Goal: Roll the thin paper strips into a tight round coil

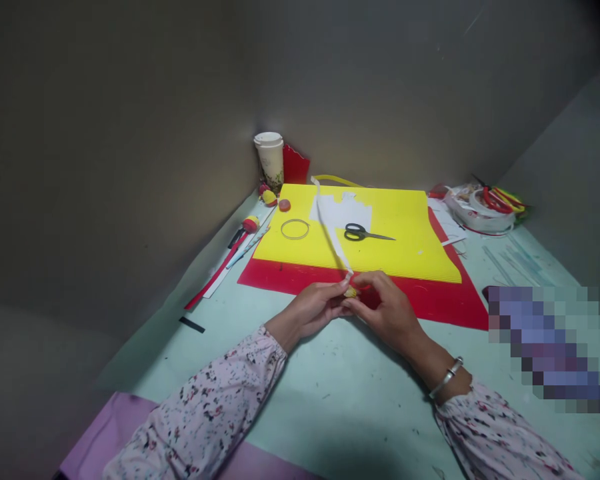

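My left hand point(317, 308) is closed on a small yellow piece point(351, 292), held at its fingertips near the front edge of the red sheet point(430, 297). A long white strip point(330, 233) rises from those fingertips and stretches back over the yellow sheets point(405, 257). My right hand point(385, 310) is beside the piece, its thumb below it and its index finger curled above; whether it grips anything is hard to see. Black-handled scissors point(367, 234) lie on the yellow sheets behind the hands, beside white paper point(353, 213).
At the back left stands a paper cup point(271, 160). A wire ring point(295, 229) and a round red item point(285, 205) lie on the yellow sheets. Red and white strips point(220, 270) are at the left. A clear container point(480, 213) sits back right, and a pixelated area covers the right.
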### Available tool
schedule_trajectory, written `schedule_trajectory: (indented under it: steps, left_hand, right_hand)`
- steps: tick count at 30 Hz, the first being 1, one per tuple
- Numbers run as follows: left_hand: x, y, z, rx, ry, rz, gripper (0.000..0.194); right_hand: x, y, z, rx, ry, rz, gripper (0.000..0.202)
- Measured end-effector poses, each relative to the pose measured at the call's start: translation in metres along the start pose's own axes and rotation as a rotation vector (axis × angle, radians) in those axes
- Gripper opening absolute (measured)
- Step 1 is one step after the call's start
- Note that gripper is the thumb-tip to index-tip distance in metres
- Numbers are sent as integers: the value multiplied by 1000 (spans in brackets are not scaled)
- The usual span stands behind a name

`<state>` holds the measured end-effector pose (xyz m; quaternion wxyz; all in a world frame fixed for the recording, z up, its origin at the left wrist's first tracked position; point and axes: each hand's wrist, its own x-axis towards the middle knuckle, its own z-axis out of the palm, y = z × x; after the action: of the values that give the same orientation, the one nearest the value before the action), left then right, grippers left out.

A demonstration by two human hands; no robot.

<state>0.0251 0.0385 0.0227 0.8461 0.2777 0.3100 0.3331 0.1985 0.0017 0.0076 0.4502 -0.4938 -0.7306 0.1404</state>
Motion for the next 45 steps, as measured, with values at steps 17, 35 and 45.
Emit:
schedule_trajectory:
  steps: [17,35,45]
  left_hand:
    - [0,1,-3,57,-34,-27,14]
    - [1,-1,-2,51,-20,-13,13]
    - [-1,2,-1,53,-24,-33,13]
  right_hand:
    - [1,-1,-8,-12,-77,-113,17]
    - [-1,-4,-4,-82,-45,-68,11]
    - [0,-3,-8,-38,-102,-83,15]
